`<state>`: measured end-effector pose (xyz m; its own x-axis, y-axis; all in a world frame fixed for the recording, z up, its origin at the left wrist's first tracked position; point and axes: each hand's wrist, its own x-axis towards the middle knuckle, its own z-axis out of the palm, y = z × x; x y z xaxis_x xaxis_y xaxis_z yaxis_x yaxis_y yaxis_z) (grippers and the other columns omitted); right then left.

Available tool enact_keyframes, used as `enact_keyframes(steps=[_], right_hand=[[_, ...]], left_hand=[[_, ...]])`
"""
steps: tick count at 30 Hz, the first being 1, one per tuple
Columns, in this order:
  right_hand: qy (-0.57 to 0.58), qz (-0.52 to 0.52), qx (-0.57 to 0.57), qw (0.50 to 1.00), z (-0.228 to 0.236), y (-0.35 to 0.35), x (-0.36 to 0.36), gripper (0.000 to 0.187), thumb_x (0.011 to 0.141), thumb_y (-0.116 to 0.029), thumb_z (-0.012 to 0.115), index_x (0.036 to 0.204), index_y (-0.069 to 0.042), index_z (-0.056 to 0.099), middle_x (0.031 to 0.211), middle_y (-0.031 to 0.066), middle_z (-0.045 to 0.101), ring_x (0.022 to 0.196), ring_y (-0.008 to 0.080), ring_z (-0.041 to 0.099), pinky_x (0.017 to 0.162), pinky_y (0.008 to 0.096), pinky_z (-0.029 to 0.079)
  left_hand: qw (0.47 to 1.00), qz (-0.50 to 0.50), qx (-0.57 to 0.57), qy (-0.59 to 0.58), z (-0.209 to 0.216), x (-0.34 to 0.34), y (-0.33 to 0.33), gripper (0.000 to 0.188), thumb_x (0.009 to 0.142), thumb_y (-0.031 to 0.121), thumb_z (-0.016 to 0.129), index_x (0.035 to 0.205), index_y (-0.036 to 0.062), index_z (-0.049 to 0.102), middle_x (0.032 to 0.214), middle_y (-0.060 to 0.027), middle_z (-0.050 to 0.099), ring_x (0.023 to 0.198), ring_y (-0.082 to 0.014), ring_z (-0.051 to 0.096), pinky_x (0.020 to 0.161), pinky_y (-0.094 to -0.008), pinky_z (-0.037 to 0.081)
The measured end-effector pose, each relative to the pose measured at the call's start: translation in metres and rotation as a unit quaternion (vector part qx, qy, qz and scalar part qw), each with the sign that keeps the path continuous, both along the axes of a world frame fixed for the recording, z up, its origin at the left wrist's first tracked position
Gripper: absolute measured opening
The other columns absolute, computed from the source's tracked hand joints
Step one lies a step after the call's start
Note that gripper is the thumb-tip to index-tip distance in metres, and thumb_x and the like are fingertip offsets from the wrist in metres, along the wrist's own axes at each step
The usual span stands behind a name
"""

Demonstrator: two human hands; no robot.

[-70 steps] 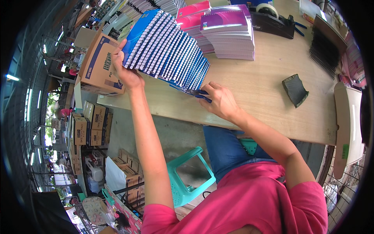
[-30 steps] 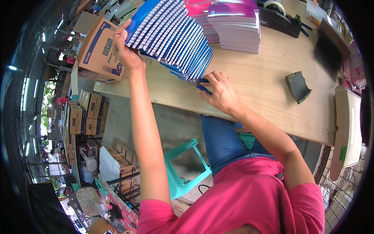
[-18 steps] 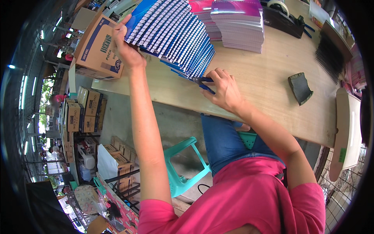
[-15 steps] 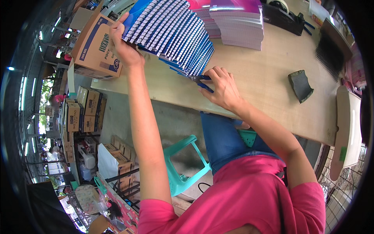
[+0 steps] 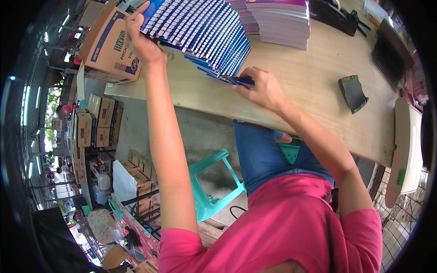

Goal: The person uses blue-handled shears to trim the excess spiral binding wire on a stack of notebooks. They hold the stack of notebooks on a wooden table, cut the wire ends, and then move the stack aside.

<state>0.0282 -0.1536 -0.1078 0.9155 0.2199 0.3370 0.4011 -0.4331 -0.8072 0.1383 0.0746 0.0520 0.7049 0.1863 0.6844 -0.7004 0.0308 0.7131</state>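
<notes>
A stack of blue wire-bound notebooks leans in a slant on the wooden table, its rows of white wire loops facing me. My left hand grips the stack's upper left edge, fingers wrapped round it. In my right hand are blue-handled pliers, closed up in my fingers. Their dark jaws touch the wire end at the lower right corner of the stack; exactly what they pinch is too small to tell.
Behind stands a stack of purple-covered books, with a black tape dispenser beside it. A curved dark block lies at the right. An open carton is at the left, and a green stool stands below the table edge.
The pliers' handles have come together in my right hand, and the jaws have shifted slightly up to the wire ends. My left hand keeps its hold on the stack.
</notes>
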Motion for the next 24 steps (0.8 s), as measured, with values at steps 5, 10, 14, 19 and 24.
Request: enact_keyframes(steps=[5,10,14,19,24], right_hand=[[-0.103,-0.073,-0.05,0.991,-0.019,0.001,-0.014,0.037,0.077,-0.03,0.077,0.102,-0.006,0.066,0.096,0.012,0.061,0.093,0.0335,0.061,0.082,0.047,0.047],[-0.135,-0.063,-0.055,0.987,-0.021,0.005,-0.011,0.034,0.078,-0.029,0.077,0.098,-0.004,0.066,0.091,0.0121,0.062,0.087,0.0307,0.061,0.077,0.0448,0.048],[0.131,0.049,0.038,0.989,-0.003,-0.004,0.018,0.031,0.085,-0.031,0.072,0.089,0.0,0.07,0.075,0.0124,0.065,0.061,0.0211,0.062,0.057,0.0358,0.05],[0.178,0.075,-0.03,0.981,0.017,-0.014,0.024,0.04,0.085,-0.038,0.071,0.091,0.001,0.073,0.069,0.014,0.067,0.06,0.0238,0.066,0.059,0.0378,0.053],[-0.065,-0.054,-0.115,0.99,-0.013,-0.009,-0.016,0.038,0.075,-0.031,0.078,0.103,-0.008,0.065,0.102,0.01,0.06,0.101,0.031,0.058,0.087,0.0482,0.045]], left_hand=[[1.0,0.007,0.001,0.002,0.0,0.0,-0.002,0.046,0.097,0.032,0.046,0.122,-0.004,0.06,0.119,-0.0151,0.065,0.106,-0.0243,0.064,0.094,-0.0384,0.052],[1.0,0.001,0.002,-0.002,0.0,0.001,-0.003,0.046,0.097,0.031,0.046,0.122,-0.0045,0.059,0.119,-0.0154,0.064,0.106,-0.024,0.064,0.093,-0.0384,0.052],[1.0,0.002,-0.002,0.002,0.001,-0.001,-0.002,0.044,0.096,0.03,0.047,0.122,-0.0042,0.06,0.12,-0.0159,0.064,0.107,-0.0239,0.063,0.095,-0.0386,0.051],[1.0,-0.005,-0.003,0.005,0.003,-0.004,-0.006,0.043,0.094,0.029,0.049,0.12,-0.0033,0.06,0.122,-0.0153,0.064,0.11,-0.0235,0.062,0.096,-0.0387,0.049],[1.0,0.01,-0.01,0.008,0.003,-0.006,-0.008,0.044,0.094,0.03,0.048,0.12,-0.0032,0.061,0.122,-0.0156,0.064,0.109,-0.0236,0.062,0.096,-0.0382,0.05]])
